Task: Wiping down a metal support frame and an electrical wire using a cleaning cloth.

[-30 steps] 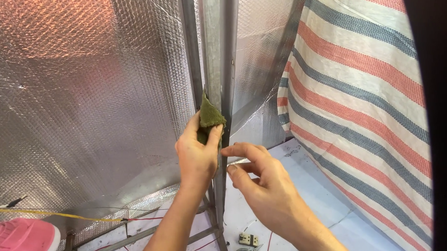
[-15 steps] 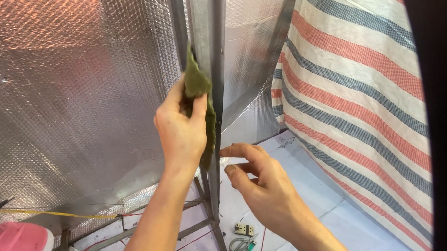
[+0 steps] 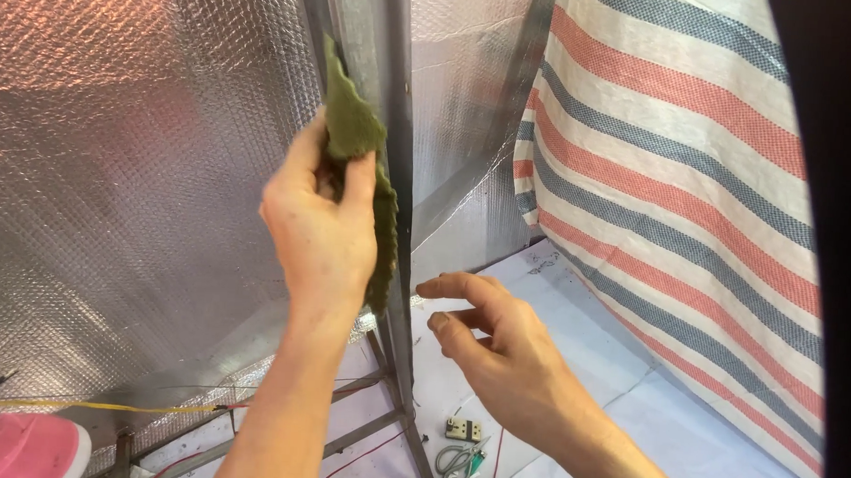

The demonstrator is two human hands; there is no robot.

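Note:
My left hand [image 3: 320,228] grips a green scouring cloth [image 3: 354,133] and presses it against an upright metal post [image 3: 384,124] in the middle of the view. The cloth hangs down past my thumb along the post. My right hand [image 3: 497,350] hovers lower and to the right of the post, fingers loosely curled and apart, holding nothing, its fingertips close to the post's edge.
Silver bubble-foil sheeting [image 3: 116,190] covers the wall left of and behind the post. A red, blue and white striped tarp [image 3: 673,182] hangs at right. On the pale floor sheet lie a small socket block [image 3: 463,428] and scissors [image 3: 455,460]. A pink object [image 3: 22,445] sits bottom left.
My left hand has slid the green cloth upward along the post. My right hand has stayed low beside the post and dropped slightly away from it.

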